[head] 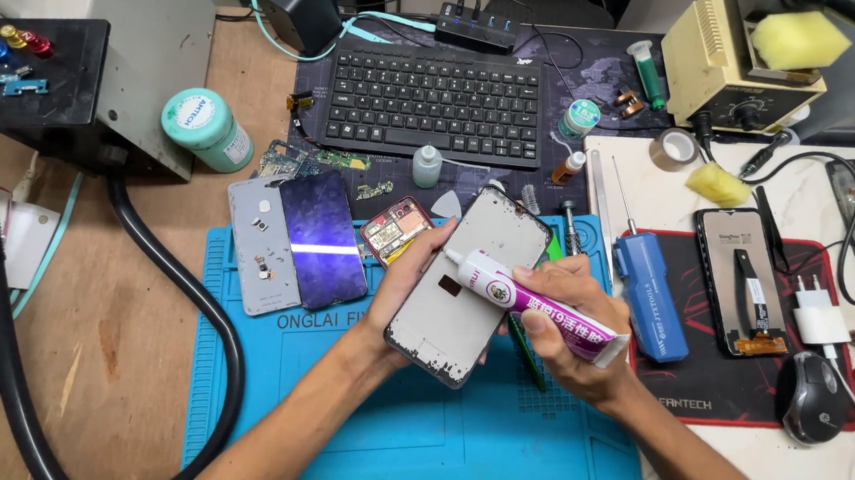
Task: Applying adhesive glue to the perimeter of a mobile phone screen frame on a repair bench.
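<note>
Now, left to right. Detached screen (322, 238) and back cover (255, 246) parked flat at left of blue mat (414, 440), clear of work. My left hand (406, 284) clamped under phone frame (466, 285), tilting it up off worktop so inner face meets my view. My right hand (567, 325) wrapped tight round purple-and-white glue tube (543, 306), nozzle resting on frame's upper area, tube laid low for fine control. Blue screwdriver case (649, 296) just beside, within reach.

Both forearms are bare to the frame's edge, no sleeves showing. The left hand (406, 287) and right hand (570, 330) wear no gloves, rings or watch.
</note>
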